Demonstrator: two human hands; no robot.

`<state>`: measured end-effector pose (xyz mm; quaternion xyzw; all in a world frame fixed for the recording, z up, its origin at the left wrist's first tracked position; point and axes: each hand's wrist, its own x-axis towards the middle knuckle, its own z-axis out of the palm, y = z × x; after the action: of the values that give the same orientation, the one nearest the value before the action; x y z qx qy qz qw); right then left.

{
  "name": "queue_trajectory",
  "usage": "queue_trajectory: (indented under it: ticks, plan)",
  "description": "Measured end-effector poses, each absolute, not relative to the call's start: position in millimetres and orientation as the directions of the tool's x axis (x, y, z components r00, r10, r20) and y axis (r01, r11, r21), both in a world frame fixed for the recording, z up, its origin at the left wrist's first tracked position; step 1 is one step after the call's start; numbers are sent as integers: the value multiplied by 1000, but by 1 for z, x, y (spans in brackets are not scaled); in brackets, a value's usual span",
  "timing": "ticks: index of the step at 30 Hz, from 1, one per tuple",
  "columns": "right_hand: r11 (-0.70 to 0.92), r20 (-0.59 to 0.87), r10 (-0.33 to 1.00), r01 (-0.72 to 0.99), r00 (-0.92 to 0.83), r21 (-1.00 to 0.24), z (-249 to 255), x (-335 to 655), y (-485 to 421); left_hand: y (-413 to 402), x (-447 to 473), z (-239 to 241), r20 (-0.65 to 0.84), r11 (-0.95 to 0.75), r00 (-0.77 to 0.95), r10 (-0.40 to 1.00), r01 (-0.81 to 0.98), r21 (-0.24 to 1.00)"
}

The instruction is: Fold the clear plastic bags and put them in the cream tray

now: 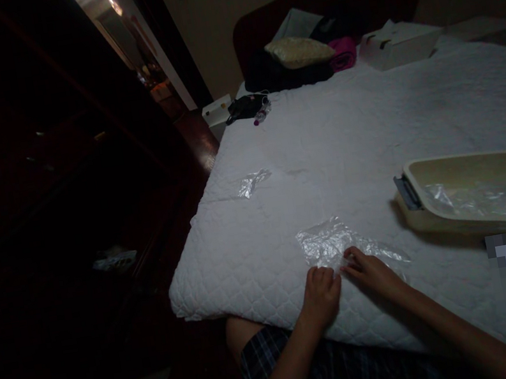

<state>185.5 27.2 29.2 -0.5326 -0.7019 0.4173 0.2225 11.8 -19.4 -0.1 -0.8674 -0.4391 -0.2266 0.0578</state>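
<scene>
A clear, crinkled plastic bag [324,239] lies spread on the white quilted mattress [266,265] in front of me. My left hand [322,294] is closed on the bag's near edge, its fingers curled. Beside it, my right hand [368,270] pinches the same edge between thumb and fingers. The two hands are close together, almost touching. Part of the bag stretches out to the right, beyond my right hand. Farther off on the mattress rests another small piece of clear plastic [252,183].
On the right stands a cream plastic bin [485,216] with a grey latch, clear plastic inside. Toward the headboard [250,28] are a cushion [300,52], a magenta roll [343,53], a white box [403,44], a dark bag [246,106] and a bottle [263,112]. Dark furniture fills the left.
</scene>
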Motion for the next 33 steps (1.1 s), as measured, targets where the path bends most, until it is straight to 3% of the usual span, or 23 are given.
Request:
queue_trajectory:
  ticks: [4, 10, 18, 23, 26, 31, 33]
  plan:
    - [40, -129, 926, 433, -354, -901, 30, 190, 35, -22, 11, 0, 477, -622, 500, 723, 772, 132]
    - [-62, -203, 851, 292, -484, -955, 28, 190, 42, -28, 15, 9, 450, -559, 392, 803, 758, 337]
    - [154, -109, 889, 516, -444, -843, 31, 185, 49, -28, 14, 1, 462, -546, 383, 800, 784, 295]
    - [365, 97, 915, 701, -391, -612, 27, 181, 49, -30, 8, 2, 411, -528, 396, 821, 800, 285]
    - [401, 112, 908, 758, -404, -515, 26, 176, 49, -32, 7, 2, 396, -496, 369, 840, 820, 287]
    - [336, 81, 927, 715, -366, -613, 33, 184, 46, -31, 4, 4, 441, -479, 334, 833, 833, 275]
    - [380, 111, 908, 684, -403, -622, 35, 196, 41, -30, 3, 3, 462, -494, 341, 819, 828, 266]
